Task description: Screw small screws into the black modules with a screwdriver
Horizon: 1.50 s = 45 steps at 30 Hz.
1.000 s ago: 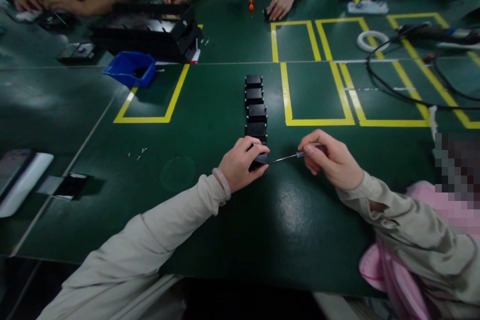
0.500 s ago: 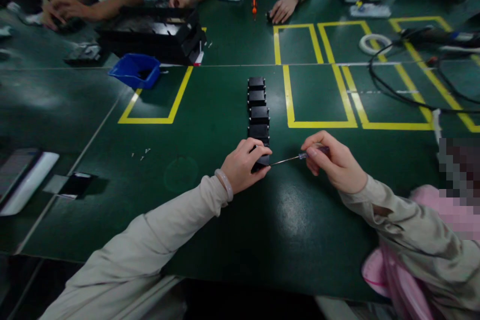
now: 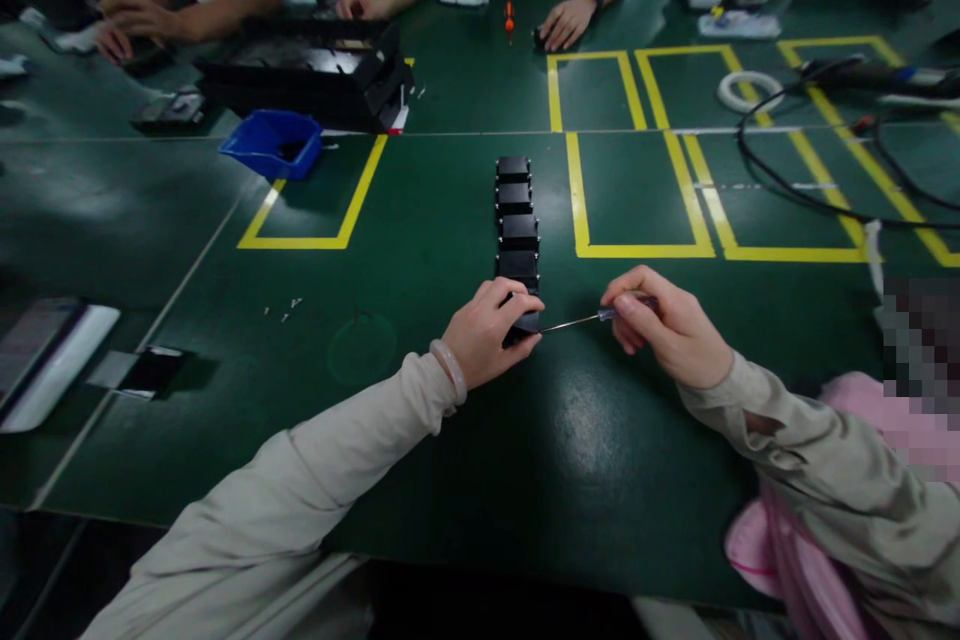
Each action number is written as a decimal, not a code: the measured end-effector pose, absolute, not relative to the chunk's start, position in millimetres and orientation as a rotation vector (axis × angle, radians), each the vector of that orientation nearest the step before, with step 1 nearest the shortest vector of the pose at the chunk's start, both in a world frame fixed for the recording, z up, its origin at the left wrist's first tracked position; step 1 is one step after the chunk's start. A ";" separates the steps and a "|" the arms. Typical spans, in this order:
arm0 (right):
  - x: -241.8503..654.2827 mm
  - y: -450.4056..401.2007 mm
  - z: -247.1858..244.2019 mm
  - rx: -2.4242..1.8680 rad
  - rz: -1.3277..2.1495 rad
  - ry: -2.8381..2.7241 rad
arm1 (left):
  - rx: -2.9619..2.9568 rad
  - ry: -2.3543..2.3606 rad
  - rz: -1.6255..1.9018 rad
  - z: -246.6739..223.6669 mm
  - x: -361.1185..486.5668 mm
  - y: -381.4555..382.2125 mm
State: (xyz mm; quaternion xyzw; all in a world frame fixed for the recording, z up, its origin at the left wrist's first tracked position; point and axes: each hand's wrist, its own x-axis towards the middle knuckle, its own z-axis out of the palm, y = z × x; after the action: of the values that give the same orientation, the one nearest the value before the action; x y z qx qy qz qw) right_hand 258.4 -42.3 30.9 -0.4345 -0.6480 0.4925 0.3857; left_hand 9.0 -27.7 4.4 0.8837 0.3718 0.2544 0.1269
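My left hand [image 3: 486,332] is closed around the nearest small black block [image 3: 525,323], which it steadies on the green table [image 3: 450,480]. More black blocks [image 3: 517,232] of the same kind stand in a row leading away from it, with small shiny bits along their sides. In my right hand [image 3: 664,325] is a screwdriver [image 3: 604,315] with a clear, dark-tinted handle. Its thin shaft points left, and the tip meets the right side of the held block near my left fingertips. What exactly the tip engages is too small to tell.
Several tiny screws [image 3: 289,310] lie to the left. A blue bin [image 3: 274,142] and black trays [image 3: 307,70] stand beyond them. Yellow tape [image 3: 645,250] marks rectangles at the right, near a black cable [image 3: 780,182]. Across the table, a co-worker's hand [image 3: 568,20] rests near an orange screwdriver [image 3: 509,18].
Both of my hands, the block and the screwdriver hold nearly the same place. The view has shifted very slightly. At the far left, a co-worker's hands have moved a little.
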 end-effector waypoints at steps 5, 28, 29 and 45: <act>258.7 -42.5 30.9 -1.147 1.238 -1.660 | 2.562 1.089 0.723 4.3 8.6 -27.7; 258.5 -42.3 30.1 -1.150 1.246 -1.662 | 2.566 1.087 0.746 1.5 8.5 -27.8; 258.4 -42.5 30.1 -1.142 1.243 -1.658 | 2.568 1.086 0.748 1.5 8.6 -27.6; 257.3 -42.6 29.7 -1.099 1.260 -1.618 | 2.569 1.083 0.742 2.5 8.7 -27.6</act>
State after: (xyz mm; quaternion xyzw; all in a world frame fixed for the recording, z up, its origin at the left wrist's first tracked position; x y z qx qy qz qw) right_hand 257.3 -42.6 29.7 -0.4338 -0.6385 0.4971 0.3962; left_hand 8.7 -27.6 2.5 0.8832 0.3723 0.2551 0.1277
